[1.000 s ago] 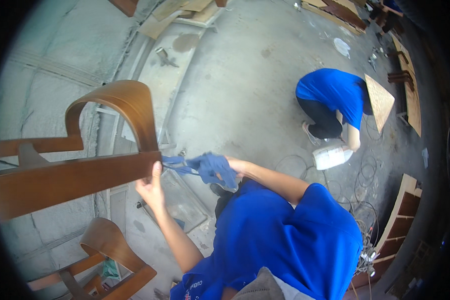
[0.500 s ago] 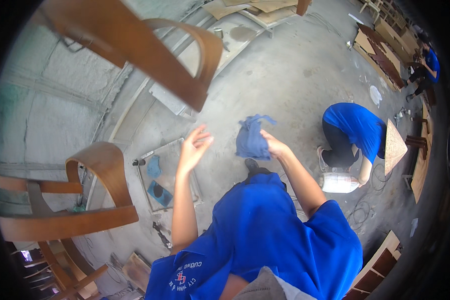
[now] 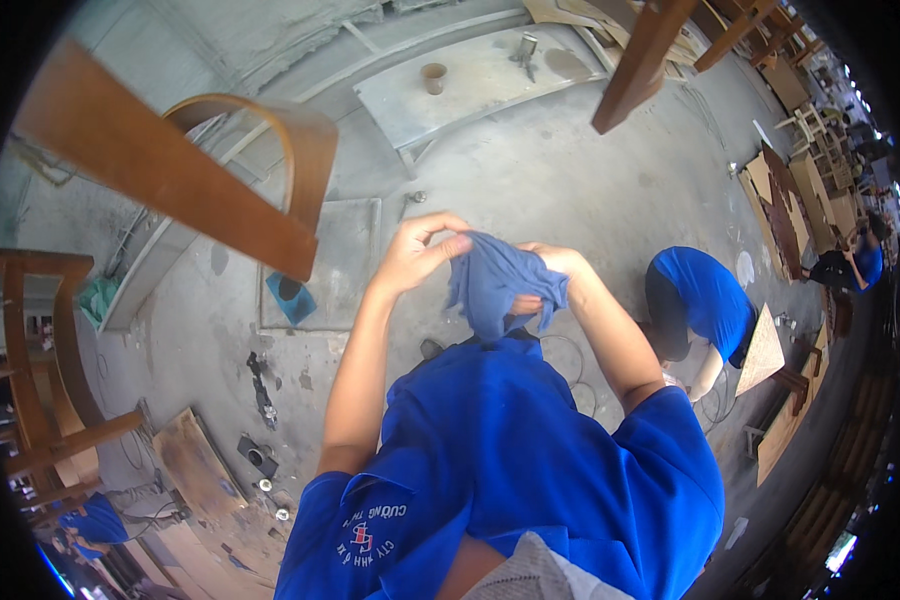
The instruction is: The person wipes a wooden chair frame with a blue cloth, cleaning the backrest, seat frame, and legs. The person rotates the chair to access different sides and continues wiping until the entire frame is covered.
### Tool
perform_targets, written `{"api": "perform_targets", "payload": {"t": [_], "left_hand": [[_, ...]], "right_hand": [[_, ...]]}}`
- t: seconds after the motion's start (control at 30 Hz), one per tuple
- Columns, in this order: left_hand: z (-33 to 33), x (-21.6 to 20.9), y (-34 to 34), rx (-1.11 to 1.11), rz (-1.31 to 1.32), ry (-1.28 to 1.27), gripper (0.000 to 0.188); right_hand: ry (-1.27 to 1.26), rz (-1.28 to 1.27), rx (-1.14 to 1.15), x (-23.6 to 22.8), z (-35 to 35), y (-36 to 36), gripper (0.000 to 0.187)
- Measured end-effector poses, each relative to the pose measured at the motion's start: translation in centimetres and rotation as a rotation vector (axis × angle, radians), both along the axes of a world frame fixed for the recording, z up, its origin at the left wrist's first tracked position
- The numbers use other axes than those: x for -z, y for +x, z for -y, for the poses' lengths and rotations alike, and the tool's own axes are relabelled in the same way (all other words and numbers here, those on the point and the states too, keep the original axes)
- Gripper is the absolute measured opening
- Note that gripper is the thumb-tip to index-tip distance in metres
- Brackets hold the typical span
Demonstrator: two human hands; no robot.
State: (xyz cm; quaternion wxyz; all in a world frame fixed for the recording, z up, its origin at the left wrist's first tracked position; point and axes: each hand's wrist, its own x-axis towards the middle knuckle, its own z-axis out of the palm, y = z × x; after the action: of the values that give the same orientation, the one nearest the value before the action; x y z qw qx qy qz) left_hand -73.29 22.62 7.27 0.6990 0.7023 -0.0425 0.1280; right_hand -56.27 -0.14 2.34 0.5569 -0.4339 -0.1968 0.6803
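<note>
A crumpled blue-grey cloth [image 3: 492,280] hangs between my two hands, in front of my body. My left hand [image 3: 422,248] pinches its upper left corner between thumb and fingers. My right hand [image 3: 550,268] grips the right side; some of its fingers show below and behind the folds. To the left, a brown wooden furniture frame [image 3: 200,180] with a curved end hangs at upper left, apart from both hands.
A co-worker [image 3: 700,300] in blue bends low on the right beside a conical hat [image 3: 760,350]. At the back stands a pale low table [image 3: 470,85] with a brown cup [image 3: 433,78]. Another wooden piece [image 3: 642,65] juts in at top. A board [image 3: 198,463] lies lower left.
My left hand has moved right and taken hold of the cloth, which only my right hand held before. The view has turned, so the wooden frame sits further left.
</note>
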Motion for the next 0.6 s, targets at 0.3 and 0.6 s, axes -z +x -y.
{"api": "perform_targets", "payload": {"t": [0.3,0.6], "left_hand": [[0.4,-5.2,-4.7,-0.486,0.408,0.633,0.016],[4.8,-5.1,-5.8,-0.336,0.585,0.805,0.025]], "right_hand": [[0.049,0.062,0.590,-3.1,-0.2,-2.6,0.051],[0.700,-0.550,0.723,4.0,-4.6,-9.6,0.048]]}}
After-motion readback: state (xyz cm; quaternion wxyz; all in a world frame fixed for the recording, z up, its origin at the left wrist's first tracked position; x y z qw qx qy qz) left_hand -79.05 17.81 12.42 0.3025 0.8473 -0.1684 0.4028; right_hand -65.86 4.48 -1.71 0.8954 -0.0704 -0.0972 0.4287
